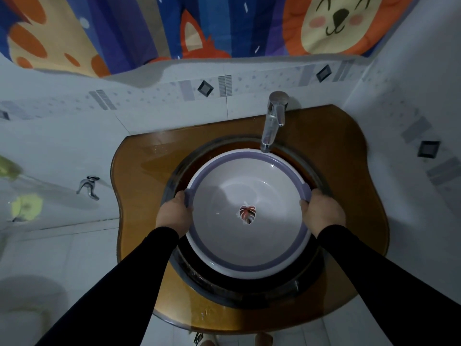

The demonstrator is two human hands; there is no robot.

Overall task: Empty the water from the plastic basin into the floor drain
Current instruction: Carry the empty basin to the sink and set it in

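A round white plastic basin (249,245) with a purple rim and a leaf picture on its bottom sits inside the dark glass sink bowl (311,278). Clear water lies in it. My left hand (173,216) grips the basin's left rim handle. My right hand (323,212) grips the right rim handle. Both arms wear black sleeves. No floor drain shows in this view.
A chrome faucet (273,121) hangs over the basin's far rim. The sink sits in an amber glass counter (139,176) against a tiled wall. A wall tap (88,187) is at the left. A cartoon curtain (174,26) hangs above. White floor tiles and a sandal (199,339) lie below.
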